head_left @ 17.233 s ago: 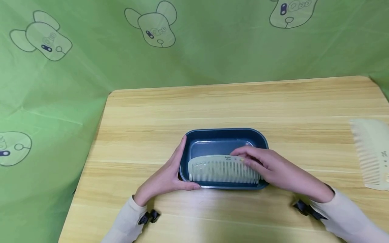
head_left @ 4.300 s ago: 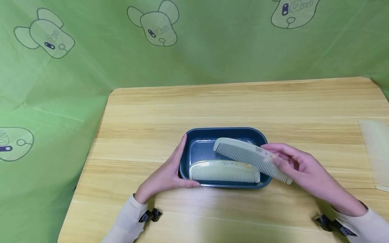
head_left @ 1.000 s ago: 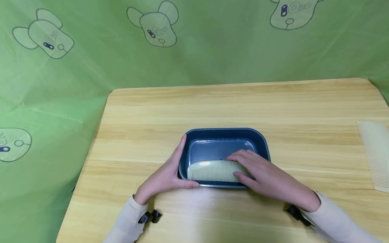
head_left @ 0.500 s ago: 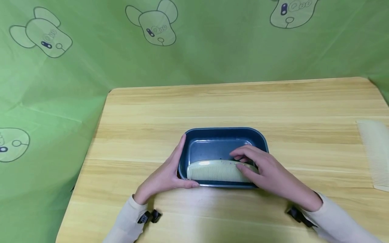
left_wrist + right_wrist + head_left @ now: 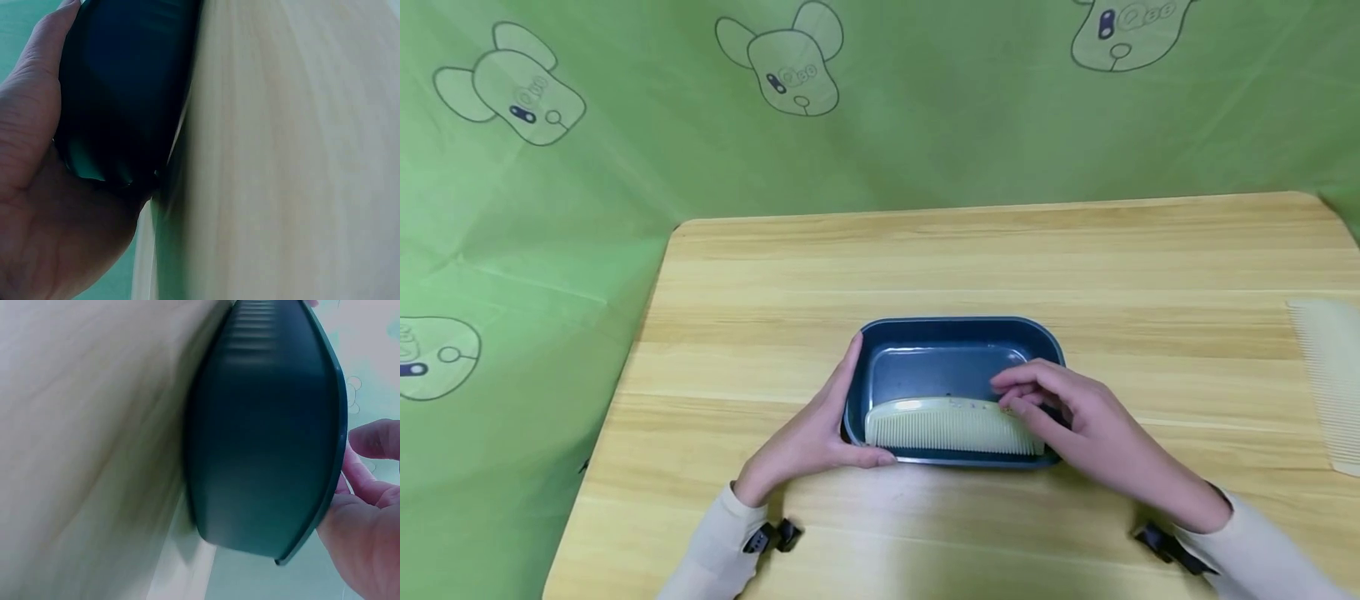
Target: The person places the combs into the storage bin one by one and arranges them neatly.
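A dark blue rectangular box (image 5: 955,329) stands on the table. The left hand (image 5: 808,429) holds its near left corner, with the thumb along the front wall and the fingers along the left side. A pale green comb (image 5: 951,427) lies inside against the front wall, teeth toward the front; whether another lies under it is hidden. Over the box's right end is the right hand (image 5: 1067,408), its thumb and fingers loosely bent at the comb's right end, nothing visibly pinched. The right wrist view shows the right thumb (image 5: 378,439) apart from the fingers, beyond the box's rim.
Another pale comb (image 5: 1330,379) lies at the right of the wooden table (image 5: 760,300), cut off by the view's edge. A green cloth (image 5: 940,150) with printed bear heads hangs behind and to the left of the table.
Some four seconds ago the right hand held a comb slanted over the box's right side; that comb has come down into the box. Lately the right hand has slid rightward, its fingers off the comb.
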### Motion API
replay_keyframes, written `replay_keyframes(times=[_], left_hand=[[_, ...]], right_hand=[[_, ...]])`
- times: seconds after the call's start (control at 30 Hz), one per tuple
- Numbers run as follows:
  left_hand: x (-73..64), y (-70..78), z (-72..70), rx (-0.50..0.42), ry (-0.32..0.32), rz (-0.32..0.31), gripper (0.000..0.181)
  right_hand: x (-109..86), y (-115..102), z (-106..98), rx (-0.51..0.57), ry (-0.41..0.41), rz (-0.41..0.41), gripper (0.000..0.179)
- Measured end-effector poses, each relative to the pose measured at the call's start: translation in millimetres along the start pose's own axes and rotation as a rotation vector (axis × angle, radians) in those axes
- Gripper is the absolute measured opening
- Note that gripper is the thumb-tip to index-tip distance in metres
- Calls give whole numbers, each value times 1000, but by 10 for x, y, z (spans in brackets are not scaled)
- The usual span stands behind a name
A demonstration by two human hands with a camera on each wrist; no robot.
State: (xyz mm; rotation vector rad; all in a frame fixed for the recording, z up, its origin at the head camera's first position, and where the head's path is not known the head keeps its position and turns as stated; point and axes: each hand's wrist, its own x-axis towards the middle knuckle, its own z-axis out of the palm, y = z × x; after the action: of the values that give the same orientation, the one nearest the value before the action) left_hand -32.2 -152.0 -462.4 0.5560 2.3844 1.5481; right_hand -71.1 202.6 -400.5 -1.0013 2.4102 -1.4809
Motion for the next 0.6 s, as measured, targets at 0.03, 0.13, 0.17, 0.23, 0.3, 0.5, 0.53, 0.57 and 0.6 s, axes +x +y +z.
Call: replay_keyframes(times=[0.03,0.13,0.17,0.23,0.3,0.5,0.53,0.57,0.6], left_hand=[[-3,2,-1,-1,-1,0,150],[-5,7,-4,-3,1,0,150],[-4,8,-6,-6,1,0,150],[-3,6,-6,-8,1,1,150],[-1,-1,-4,-7,1,3,150],[-3,-10,-2,-13,-1,-7,150],[-3,-9,-2,-13,-2,-9,150],[-4,-10,-1,-11,-2,-9,150],[-5,-10,-1,-7,-2,-7,149]], right_hand=[[-9,3,-17,2,3,9,47],[-39,16,-67,-13,23,34,45],[-51,21,-83,-15,31,40,45],[-75,30,-112,-15,49,49,43],[-97,30,-135,-16,71,50,43],[-145,27,-195,-20,115,72,38],[-153,28,-208,-20,118,79,36],[-161,26,-221,-19,122,86,35],[-169,27,-236,-20,124,92,33]])
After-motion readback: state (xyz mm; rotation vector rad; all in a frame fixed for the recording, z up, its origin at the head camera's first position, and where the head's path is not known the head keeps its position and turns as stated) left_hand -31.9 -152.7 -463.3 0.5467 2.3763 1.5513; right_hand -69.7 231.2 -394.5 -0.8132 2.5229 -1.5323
